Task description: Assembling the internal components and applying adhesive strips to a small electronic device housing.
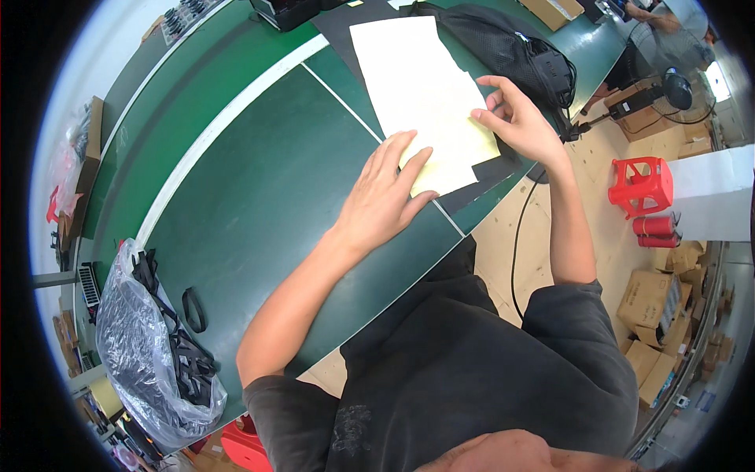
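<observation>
Pale yellow and white paper sheets (417, 86) lie overlapping on a black sheet (497, 169) at the far edge side of the green table. My left hand (379, 193) rests with spread fingers over the left and lower edge of the paper, fingertips on it. At the paper's right edge is my right hand (525, 126). Its thumb and forefinger are apart and curved, the thumb tip touching or just over the paper. Some of its other fingers are partly hidden behind the thumb. Neither hand visibly grips anything.
A black mesh bag (495, 43) with a cable lies beyond the paper. On the table's left are a clear plastic bag (130, 338) of black straps and a loose black strap loop (193, 309). To the right stand a red stool (641, 186), a fan (668, 90) and cardboard boxes (649, 303).
</observation>
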Tool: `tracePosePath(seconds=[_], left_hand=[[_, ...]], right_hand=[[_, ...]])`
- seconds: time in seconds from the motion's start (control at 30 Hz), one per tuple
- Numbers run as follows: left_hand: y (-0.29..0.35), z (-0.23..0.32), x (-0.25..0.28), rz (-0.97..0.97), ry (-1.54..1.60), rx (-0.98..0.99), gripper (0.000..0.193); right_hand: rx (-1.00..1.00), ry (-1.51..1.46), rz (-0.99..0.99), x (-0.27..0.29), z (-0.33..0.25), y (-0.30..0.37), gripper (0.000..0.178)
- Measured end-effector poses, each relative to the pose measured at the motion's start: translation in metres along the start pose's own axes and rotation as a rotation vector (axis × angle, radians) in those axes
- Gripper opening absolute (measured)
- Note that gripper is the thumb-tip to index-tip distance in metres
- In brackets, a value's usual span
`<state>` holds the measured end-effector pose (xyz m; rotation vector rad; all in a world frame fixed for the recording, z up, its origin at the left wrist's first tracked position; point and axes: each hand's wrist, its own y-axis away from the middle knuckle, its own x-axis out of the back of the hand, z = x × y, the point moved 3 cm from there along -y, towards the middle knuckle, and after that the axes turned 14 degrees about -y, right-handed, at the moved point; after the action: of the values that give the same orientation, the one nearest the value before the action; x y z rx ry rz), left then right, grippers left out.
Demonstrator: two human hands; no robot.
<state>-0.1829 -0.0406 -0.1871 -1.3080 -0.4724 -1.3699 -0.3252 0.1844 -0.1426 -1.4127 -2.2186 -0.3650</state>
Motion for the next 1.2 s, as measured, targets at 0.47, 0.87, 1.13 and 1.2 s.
tracePosePath(seconds=[0.47, 0.87, 1.13, 1.2], left_hand=[[0.0, -0.047, 0.024, 0.175, -0.175, 0.147, 0.072], [0.003, -0.068, 0.02, 0.08, -0.168, 0.179, 0.082], [0.004, -0.055, 0.017, -0.087, -0.273, 0.069, 0.081], [0.002, -0.048, 0.015, -0.08, -0.28, 0.058, 0.082]], right_hand=[[0.083, -0.405, -0.273, -0.07, -0.031, -0.024, 0.057], [-0.121, 0.103, -0.222, -0.01, 0.002, -0.048, 0.058], [-0.138, 0.443, 0.027, -0.046, -0.016, -0.058, 0.076], [-0.154, 0.416, 0.008, -0.05, -0.015, -0.064, 0.087]])
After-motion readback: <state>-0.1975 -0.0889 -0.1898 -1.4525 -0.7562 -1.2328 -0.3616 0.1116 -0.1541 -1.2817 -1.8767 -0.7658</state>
